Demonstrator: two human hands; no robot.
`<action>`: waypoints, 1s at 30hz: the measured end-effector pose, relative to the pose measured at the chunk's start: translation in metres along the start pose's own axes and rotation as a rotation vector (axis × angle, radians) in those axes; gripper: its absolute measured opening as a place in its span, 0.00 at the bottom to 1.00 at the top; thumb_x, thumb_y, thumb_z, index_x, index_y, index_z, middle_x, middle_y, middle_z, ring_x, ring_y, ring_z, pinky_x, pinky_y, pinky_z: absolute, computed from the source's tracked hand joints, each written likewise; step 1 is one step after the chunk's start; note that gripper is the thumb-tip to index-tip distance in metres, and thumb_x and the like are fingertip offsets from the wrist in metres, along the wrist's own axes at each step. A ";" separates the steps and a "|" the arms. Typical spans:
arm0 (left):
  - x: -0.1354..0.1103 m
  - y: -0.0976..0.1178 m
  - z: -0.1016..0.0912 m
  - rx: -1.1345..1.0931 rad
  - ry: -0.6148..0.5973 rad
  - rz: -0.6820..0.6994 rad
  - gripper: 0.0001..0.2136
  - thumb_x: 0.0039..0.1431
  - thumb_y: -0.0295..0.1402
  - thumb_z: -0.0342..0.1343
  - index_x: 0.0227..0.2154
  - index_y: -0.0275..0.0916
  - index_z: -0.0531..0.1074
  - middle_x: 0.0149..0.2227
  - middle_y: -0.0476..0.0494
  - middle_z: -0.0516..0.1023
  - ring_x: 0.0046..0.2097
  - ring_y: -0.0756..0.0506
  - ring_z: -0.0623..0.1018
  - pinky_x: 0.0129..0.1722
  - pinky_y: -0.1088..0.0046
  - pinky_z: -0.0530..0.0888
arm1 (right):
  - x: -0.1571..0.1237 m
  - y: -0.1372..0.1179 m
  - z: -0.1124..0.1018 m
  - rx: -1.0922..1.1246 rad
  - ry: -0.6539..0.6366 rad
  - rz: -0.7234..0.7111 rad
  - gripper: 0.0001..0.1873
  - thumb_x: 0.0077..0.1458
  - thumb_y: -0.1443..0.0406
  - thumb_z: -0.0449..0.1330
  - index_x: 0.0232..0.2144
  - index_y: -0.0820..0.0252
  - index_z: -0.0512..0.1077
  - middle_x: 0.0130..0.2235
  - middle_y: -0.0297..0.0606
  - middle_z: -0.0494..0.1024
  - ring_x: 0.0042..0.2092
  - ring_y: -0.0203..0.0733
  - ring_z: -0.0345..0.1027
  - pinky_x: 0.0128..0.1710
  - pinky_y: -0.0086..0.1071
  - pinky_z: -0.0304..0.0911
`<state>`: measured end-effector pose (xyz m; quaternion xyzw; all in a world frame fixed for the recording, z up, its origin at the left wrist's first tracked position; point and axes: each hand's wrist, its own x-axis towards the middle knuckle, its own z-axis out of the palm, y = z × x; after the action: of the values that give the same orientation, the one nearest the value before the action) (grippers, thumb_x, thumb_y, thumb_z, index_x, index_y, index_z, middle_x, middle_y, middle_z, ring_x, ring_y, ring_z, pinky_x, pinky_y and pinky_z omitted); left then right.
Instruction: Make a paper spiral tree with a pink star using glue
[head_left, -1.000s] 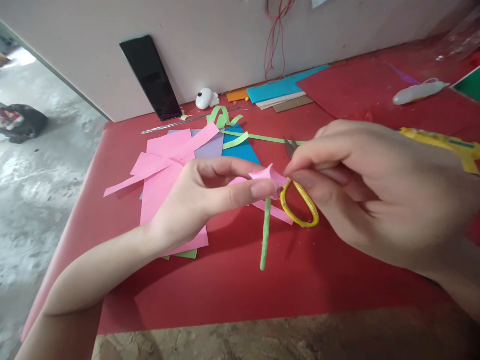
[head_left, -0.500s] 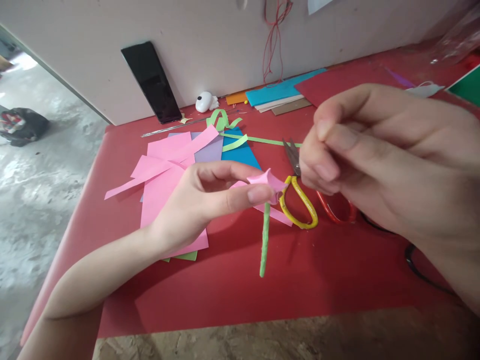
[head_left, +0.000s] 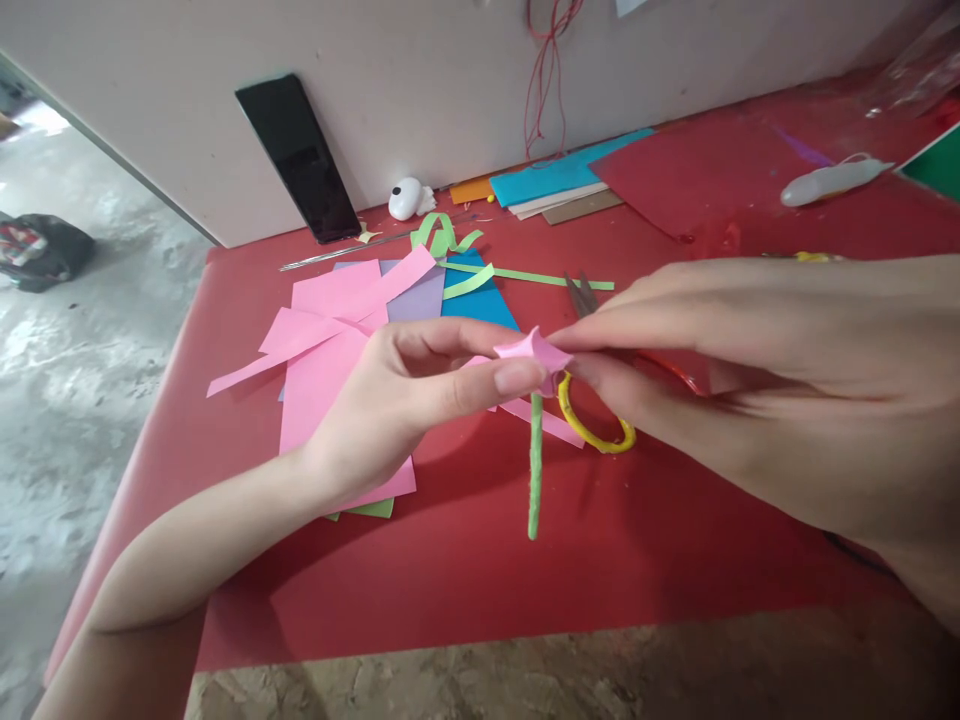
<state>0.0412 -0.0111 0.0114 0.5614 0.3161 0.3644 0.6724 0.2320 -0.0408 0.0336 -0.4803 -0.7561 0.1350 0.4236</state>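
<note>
My left hand [head_left: 405, 395] pinches a small pink paper flower [head_left: 529, 352] between thumb and forefinger. Its green stem [head_left: 534, 465] hangs straight down above the red table [head_left: 465, 570]. My right hand [head_left: 757, 370] reaches in from the right, and its thumb and forefinger close on the flower's right-hand petal. Just behind and below the flower lie scissors [head_left: 596, 425] with one yellow and one red handle, partly hidden by my right hand.
Pink, purple and blue paper sheets [head_left: 337, 330] and green strips [head_left: 517, 275] lie behind my left hand. A black phone [head_left: 298, 155] leans on the wall. More coloured paper [head_left: 570, 180] and a white glue tool [head_left: 829, 182] sit at the back right. The table's edge runs along the left and front.
My right hand had lifted away from the flower half a second ago; it has come back down and pinches the petal again. My left hand has barely moved.
</note>
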 end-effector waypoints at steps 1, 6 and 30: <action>0.000 0.000 0.000 0.009 0.007 -0.005 0.09 0.53 0.41 0.66 0.30 0.41 0.80 0.34 0.49 0.85 0.42 0.41 0.83 0.48 0.61 0.80 | 0.000 -0.001 -0.002 -0.060 0.001 -0.044 0.09 0.58 0.63 0.59 0.26 0.46 0.75 0.25 0.23 0.77 0.27 0.29 0.68 0.30 0.26 0.63; 0.000 0.000 0.001 0.006 0.026 -0.050 0.07 0.51 0.39 0.67 0.29 0.42 0.80 0.34 0.49 0.85 0.42 0.41 0.83 0.48 0.63 0.80 | 0.001 0.009 -0.013 -0.197 -0.185 -0.231 0.11 0.60 0.60 0.56 0.27 0.51 0.75 0.26 0.25 0.78 0.21 0.29 0.62 0.26 0.28 0.61; -0.003 0.002 0.006 0.098 0.022 -0.031 0.09 0.46 0.43 0.70 0.26 0.44 0.81 0.29 0.50 0.83 0.35 0.45 0.81 0.40 0.66 0.79 | 0.005 0.024 0.001 0.139 0.154 0.016 0.09 0.58 0.66 0.58 0.26 0.54 0.71 0.28 0.29 0.76 0.29 0.31 0.68 0.30 0.27 0.66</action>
<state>0.0440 -0.0167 0.0145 0.5846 0.3495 0.3441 0.6463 0.2451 -0.0244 0.0213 -0.4648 -0.7063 0.1533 0.5115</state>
